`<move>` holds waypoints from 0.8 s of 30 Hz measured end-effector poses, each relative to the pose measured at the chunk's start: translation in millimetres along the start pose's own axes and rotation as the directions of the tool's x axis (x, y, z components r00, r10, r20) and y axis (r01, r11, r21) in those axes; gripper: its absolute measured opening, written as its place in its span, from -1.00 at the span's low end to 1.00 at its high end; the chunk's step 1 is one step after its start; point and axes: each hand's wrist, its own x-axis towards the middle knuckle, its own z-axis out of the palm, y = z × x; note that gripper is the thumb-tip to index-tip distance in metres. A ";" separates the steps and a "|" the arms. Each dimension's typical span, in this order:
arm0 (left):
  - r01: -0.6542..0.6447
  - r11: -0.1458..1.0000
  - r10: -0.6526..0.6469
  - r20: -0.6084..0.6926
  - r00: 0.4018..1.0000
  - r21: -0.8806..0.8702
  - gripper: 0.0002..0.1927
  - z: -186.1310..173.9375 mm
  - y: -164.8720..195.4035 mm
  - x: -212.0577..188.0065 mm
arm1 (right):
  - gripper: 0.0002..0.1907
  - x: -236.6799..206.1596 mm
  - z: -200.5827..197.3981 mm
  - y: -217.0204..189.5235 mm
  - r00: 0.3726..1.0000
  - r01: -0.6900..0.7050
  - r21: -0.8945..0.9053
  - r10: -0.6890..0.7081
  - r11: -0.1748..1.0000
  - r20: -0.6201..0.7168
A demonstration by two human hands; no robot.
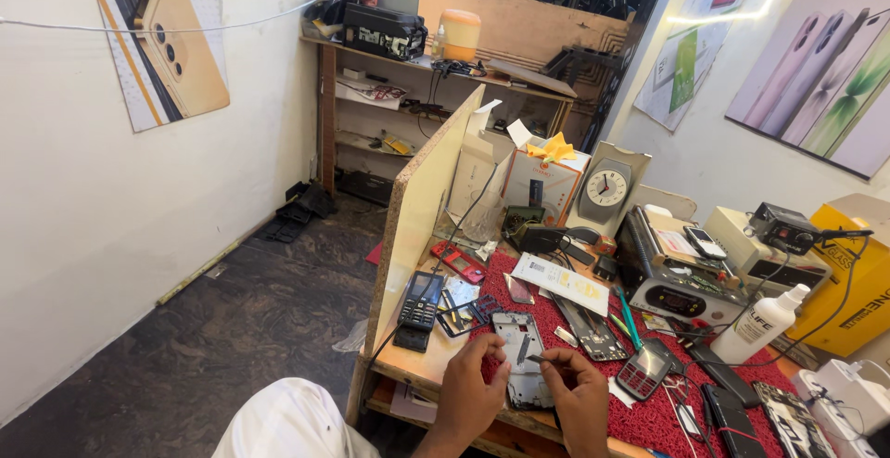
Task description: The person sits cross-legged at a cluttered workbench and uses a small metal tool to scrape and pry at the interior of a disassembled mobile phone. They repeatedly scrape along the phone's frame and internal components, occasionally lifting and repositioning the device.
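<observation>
At the front edge of the bench, my left hand [471,386] is curled around the left side of an opened phone [522,358], thumb pressed on its lower part, holding it flat on the red mat [649,421]. My right hand [577,395] is pinched shut on a thin metal tool [541,359], tip touching the middle of the phone's exposed inside. Can't tell if it's tweezers or a driver, too small.

Just right of the phone: a bare phone frame [593,330] lying flat, then a green-handled screwdriver [630,321], then a red keypad phone [644,372]. Further right, two dark handsets [728,402] near the mat's edge and a white squeeze bottle [768,322] standing upright.

Left of the phone, off the mat on the bare wood: a black keypad phone [421,300] and loose parts beside it, a red phone shell [456,260] a bit further back. All sit against a tall cream partition board [431,175].

Behind the mat: a white paper strip [564,281], a small desk clock [607,187], a box with a yellow cloth [549,175], a grey bench unit [677,282] with a small phone on top, and a yellow box [858,282] at the far right.

My white-clad knee [292,421] is below the bench.
</observation>
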 end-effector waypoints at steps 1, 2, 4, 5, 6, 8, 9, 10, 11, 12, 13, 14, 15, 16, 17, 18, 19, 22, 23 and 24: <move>0.024 1.000 -0.024 0.001 1.000 -0.013 -0.74 1.2 0.5 -1.4 | -0.86 -1.7 -1.5 -2.4 1.000 -0.004 -0.018 0.004 1.000 -0.003; 0.065 0.998 -0.065 0.026 0.998 -0.008 -0.78 2.2 0.5 -2.2 | -0.87 -3.1 -2.4 -4.7 1.000 0.030 -0.026 -0.030 0.999 0.002; 0.148 0.989 -0.148 0.076 0.986 0.006 -0.86 4.5 0.2 -3.3 | -0.89 -5.9 -3.6 -8.9 0.995 0.096 -0.042 -0.095 0.994 0.015; 0.160 0.987 -0.161 0.070 0.985 0.016 -0.87 5.6 -0.2 -3.3 | -0.88 -6.4 -3.4 -10.7 0.989 0.145 -0.049 -0.145 0.988 0.005; 0.174 0.984 -0.175 0.064 0.982 0.025 -0.87 6.6 -1.0 -3.3 | -0.86 -7.2 -3.2 -12.1 0.981 0.192 -0.057 -0.193 0.980 -0.005; 0.203 0.979 -0.204 0.066 0.977 0.016 -0.88 8.1 -2.6 -3.1 | -0.84 -7.8 -2.7 -14.3 0.971 0.235 -0.066 -0.237 0.970 -0.021; 0.218 0.976 -0.217 0.073 0.973 -0.002 -0.87 8.6 -3.6 -2.8 | -0.84 -7.4 -2.4 -15.1 0.972 0.232 -0.066 -0.234 0.970 -0.027; 0.233 0.972 -0.231 0.080 0.970 -0.019 -0.87 9.1 -4.2 -2.8 | -0.84 -7.3 -2.7 -15.9 0.972 0.229 -0.066 -0.231 0.971 -0.033; 0.207 0.978 -0.205 0.083 0.975 -0.016 -0.86 9.5 -4.6 -3.1 | -0.85 -6.8 -3.2 -16.6 0.978 0.203 -0.083 -0.205 0.976 -0.022; 0.180 0.984 -0.178 0.087 0.980 -0.013 -0.84 9.6 -4.9 -3.2 | -0.85 -6.3 -3.7 -17.3 0.984 0.178 -0.100 -0.180 0.979 -0.012; 0.151 0.989 -0.149 0.089 0.985 -0.009 -0.82 9.5 -5.1 -2.6 | -0.86 -5.4 -4.0 -18.0 0.988 0.155 -0.115 -0.156 0.981 -0.001; 0.093 0.995 -0.095 0.103 0.990 0.019 -0.79 9.6 -5.0 -2.5 | -0.86 -4.8 -4.5 -18.6 0.987 0.162 -0.109 -0.159 0.981 0.032; 0.035 0.998 -0.041 0.119 0.992 0.045 -0.76 9.5 -4.1 -2.9 | -0.87 -4.9 -5.5 -19.4 0.985 0.169 -0.104 -0.162 0.980 0.065; -0.023 0.997 0.013 0.135 0.991 0.071 -0.74 8.9 -3.6 -3.0 | -0.87 -4.6 -5.7 -19.8 0.981 0.175 -0.097 -0.166 0.980 0.099; -0.007 0.998 -0.003 0.150 0.989 0.064 -0.78 8.4 -2.5 -3.1 | -0.87 -4.8 -6.0 -20.4 0.977 0.182 -0.085 -0.170 0.980 0.131; 0.010 0.998 -0.020 0.166 0.986 0.057 -0.83 7.4 -1.3 -3.4 | -0.86 -5.3 -6.1 -20.8 0.971 0.188 -0.073 -0.174 0.980 0.163; 0.025 0.998 -0.034 0.182 0.983 0.050 -0.87 6.5 0.0 -3.5 | -0.86 -5.5 -6.1 -21.2 0.965 0.194 -0.061 -0.180 0.979 0.193; 0.076 0.996 -0.082 0.183 0.980 0.038 -0.87 2.6 3.8 -3.5 | -0.84 -7.6 -5.0 -21.9 0.973 0.158 -0.110 -0.137 0.981 0.185; 0.088 0.994 -0.098 0.191 0.977 0.062 -0.85 1.7 5.1 -3.6 | -0.84 -8.3 -5.1 -22.2 0.972 0.164 -0.107 -0.143 0.981 0.187; 0.099 0.991 -0.114 0.197 0.974 0.087 -0.82 0.3 5.8 -3.1 | -0.84 -8.2 -3.7 -22.5 0.970 0.171 -0.103 -0.149 0.980 0.190</move>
